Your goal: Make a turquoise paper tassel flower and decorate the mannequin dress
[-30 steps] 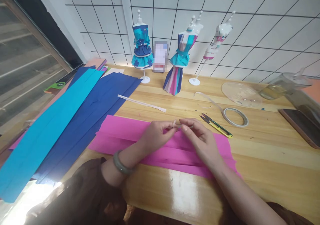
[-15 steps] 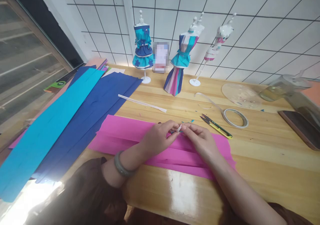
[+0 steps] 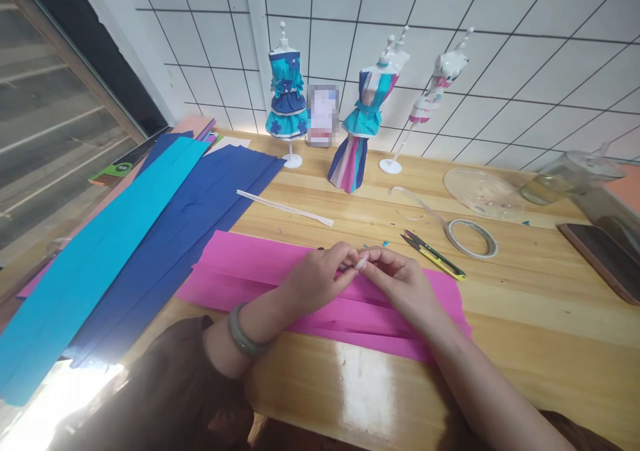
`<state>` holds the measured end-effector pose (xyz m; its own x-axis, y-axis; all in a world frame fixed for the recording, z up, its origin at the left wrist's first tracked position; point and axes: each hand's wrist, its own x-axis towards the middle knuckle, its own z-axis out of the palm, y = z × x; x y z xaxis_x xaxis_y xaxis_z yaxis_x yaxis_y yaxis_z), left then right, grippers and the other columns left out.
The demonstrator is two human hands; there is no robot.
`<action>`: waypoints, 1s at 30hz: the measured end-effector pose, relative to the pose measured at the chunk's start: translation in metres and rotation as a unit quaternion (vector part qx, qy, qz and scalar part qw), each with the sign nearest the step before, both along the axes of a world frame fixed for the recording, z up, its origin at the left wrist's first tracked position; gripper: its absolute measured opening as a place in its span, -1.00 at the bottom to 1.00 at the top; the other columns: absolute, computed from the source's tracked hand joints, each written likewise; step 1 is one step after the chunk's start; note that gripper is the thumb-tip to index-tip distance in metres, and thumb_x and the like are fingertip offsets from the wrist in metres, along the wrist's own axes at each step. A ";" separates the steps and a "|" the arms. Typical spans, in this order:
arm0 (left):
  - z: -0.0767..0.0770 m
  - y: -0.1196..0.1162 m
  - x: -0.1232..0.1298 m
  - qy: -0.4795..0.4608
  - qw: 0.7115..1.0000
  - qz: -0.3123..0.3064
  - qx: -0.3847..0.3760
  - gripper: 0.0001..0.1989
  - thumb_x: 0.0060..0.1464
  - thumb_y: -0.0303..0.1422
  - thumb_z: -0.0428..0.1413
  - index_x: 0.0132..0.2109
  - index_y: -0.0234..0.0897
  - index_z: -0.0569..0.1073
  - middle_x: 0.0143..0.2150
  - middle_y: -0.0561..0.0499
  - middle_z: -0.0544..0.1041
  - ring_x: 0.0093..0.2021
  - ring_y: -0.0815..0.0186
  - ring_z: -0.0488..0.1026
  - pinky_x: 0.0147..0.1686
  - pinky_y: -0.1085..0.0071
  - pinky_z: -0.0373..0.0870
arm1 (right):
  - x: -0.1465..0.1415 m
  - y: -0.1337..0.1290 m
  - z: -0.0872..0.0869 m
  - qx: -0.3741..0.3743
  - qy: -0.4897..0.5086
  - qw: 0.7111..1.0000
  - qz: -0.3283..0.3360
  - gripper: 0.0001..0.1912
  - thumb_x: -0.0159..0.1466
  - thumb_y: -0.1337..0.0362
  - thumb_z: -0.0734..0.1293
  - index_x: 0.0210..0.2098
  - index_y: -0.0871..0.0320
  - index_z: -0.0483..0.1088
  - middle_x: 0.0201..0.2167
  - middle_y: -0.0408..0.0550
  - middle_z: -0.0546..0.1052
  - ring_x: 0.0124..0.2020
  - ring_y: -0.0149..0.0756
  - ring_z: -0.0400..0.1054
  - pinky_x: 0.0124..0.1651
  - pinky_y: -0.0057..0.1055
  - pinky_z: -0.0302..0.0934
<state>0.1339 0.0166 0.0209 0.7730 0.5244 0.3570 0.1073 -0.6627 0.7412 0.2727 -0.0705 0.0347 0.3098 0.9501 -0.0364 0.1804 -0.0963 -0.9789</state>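
Above a pink crepe paper sheet (image 3: 260, 261), my left hand (image 3: 317, 274) and my right hand (image 3: 403, 281) meet, fingertips nearly touching. Both are closed in a pinch on a small whitish strip (image 3: 360, 263), which is mostly hidden by the fingers. Its exact kind is too small to make out. A pair of yellow-handled thread snips (image 3: 435, 257) lies just beyond my right hand. Farther back, a roll of tape (image 3: 471, 237) has a loose end trailing to the left. A thin pale paper strip (image 3: 285, 207) rests past the pink sheet.
Blue crepe paper (image 3: 195, 197) and turquoise crepe paper (image 3: 115, 244) cover the left side. Small dress forms stand along the wall, one in a blue dress (image 3: 287, 97), another in a striped dress (image 3: 363, 117). A phone (image 3: 600, 261), a cup (image 3: 555, 177) and a clear plastic disc (image 3: 480, 191) are at right.
My right fingertips have shifted slightly down and left at the whitish strip, which is now tilted differently. My left hand stays almost still.
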 end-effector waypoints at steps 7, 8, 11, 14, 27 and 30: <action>-0.001 0.000 0.000 0.024 0.999 0.004 0.033 -0.89 0.10 -0.34 0.00 -0.21 -0.24 0.29 -0.28 0.04 0.52 -0.27 0.35 0.48 -0.27 0.45 0.37 | 0.000 0.000 0.003 0.000 -0.040 0.998 0.047 -0.78 0.19 0.12 0.24 -0.37 0.13 0.37 -0.31 -0.05 0.49 -0.23 -0.26 0.35 -0.10 -0.33 0.18; 0.000 0.000 0.000 0.022 0.999 0.004 0.033 -0.90 0.10 -0.34 0.00 -0.21 -0.24 0.29 -0.28 0.04 0.52 -0.27 0.36 0.48 -0.26 0.46 0.37 | -0.001 0.000 0.004 0.000 -0.045 0.998 0.053 -0.78 0.20 0.11 0.23 -0.37 0.13 0.37 -0.31 -0.05 0.49 -0.23 -0.26 0.34 -0.10 -0.33 0.18; 0.003 0.001 0.000 0.007 1.000 0.005 0.025 -0.89 0.09 -0.37 0.01 -0.19 -0.24 0.28 -0.27 0.03 0.51 -0.23 0.37 0.47 -0.26 0.49 0.36 | -0.001 0.001 0.005 0.000 -0.047 0.998 0.049 -0.79 0.22 0.11 0.20 -0.36 0.12 0.34 -0.31 -0.05 0.46 -0.23 -0.27 0.32 -0.09 -0.34 0.17; 0.003 0.001 0.000 -0.003 0.999 0.020 0.026 -0.89 0.08 -0.41 0.00 -0.19 -0.23 0.28 -0.26 0.03 0.50 -0.21 0.37 0.46 -0.24 0.49 0.35 | -0.001 0.001 0.004 0.011 -0.038 0.999 0.033 -0.79 0.24 0.12 0.18 -0.36 0.11 0.31 -0.31 -0.05 0.44 -0.21 -0.26 0.30 -0.07 -0.32 0.16; 0.004 0.003 0.001 -0.015 0.996 0.050 0.065 -0.89 0.09 -0.39 0.00 -0.19 -0.24 0.33 -0.27 0.02 0.51 -0.25 0.36 0.46 -0.24 0.46 0.33 | 0.000 -0.001 0.004 0.054 -0.081 0.995 0.038 -0.81 0.26 0.17 0.17 -0.40 0.11 0.29 -0.16 -0.01 0.35 -0.06 -0.23 0.23 0.04 -0.26 0.09; 0.005 0.003 0.000 -0.017 0.997 0.048 0.063 -0.89 0.11 -0.37 -0.01 -0.22 -0.25 0.36 -0.29 0.01 0.51 -0.27 0.36 0.45 -0.25 0.45 0.31 | 0.000 -0.001 0.004 0.054 -0.076 0.995 0.032 -0.81 0.25 0.15 0.17 -0.37 0.11 0.30 -0.16 0.00 0.36 -0.06 -0.22 0.24 0.04 -0.24 0.10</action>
<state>0.1343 0.0197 0.0255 0.7073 0.5449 0.4504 0.1514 -0.7391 0.6564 0.2729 -0.0711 0.0386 0.2424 0.9639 0.1104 0.3293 0.0253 -0.9439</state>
